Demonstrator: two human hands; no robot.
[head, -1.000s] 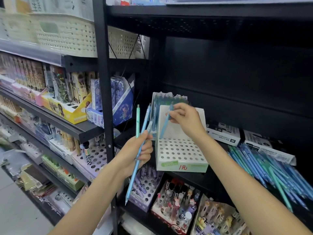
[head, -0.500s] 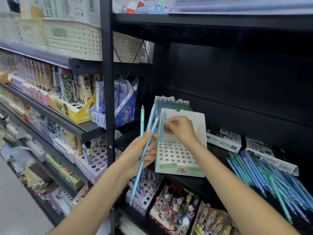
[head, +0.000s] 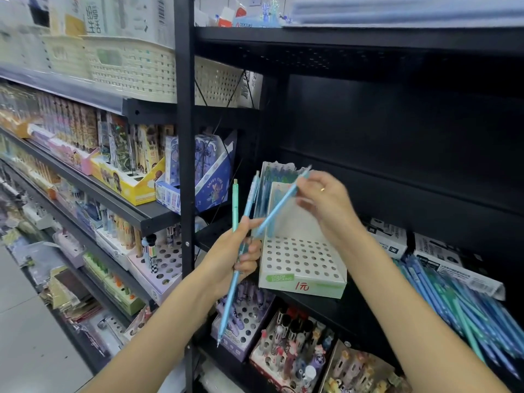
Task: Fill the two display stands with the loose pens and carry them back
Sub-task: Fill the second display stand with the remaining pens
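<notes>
A white cardboard display stand [head: 300,259] with a grid of holes sits on the black shelf, marked with a red price. A second stand [head: 276,173] with blue pens stands behind it. My left hand [head: 236,256] grips a small bunch of blue and green pens [head: 241,222], held upright beside the stand. My right hand [head: 323,199] pinches the top of one light blue pen [head: 279,205], which slants from my left hand up over the stand. A heap of loose blue and green pens [head: 453,304] lies on the shelf at the right.
A black upright post [head: 185,165] stands just left of my left hand. White boxes [head: 388,236] lie behind the loose pens. Pen stands with cartoon toppers [head: 292,353] fill the shelf below. Boxes of stationery [head: 195,177] line the left shelves, baskets above.
My right hand has lifted from the stand's back row and now draws one blue pen out of the bunch in my left hand. The view has shifted slightly.
</notes>
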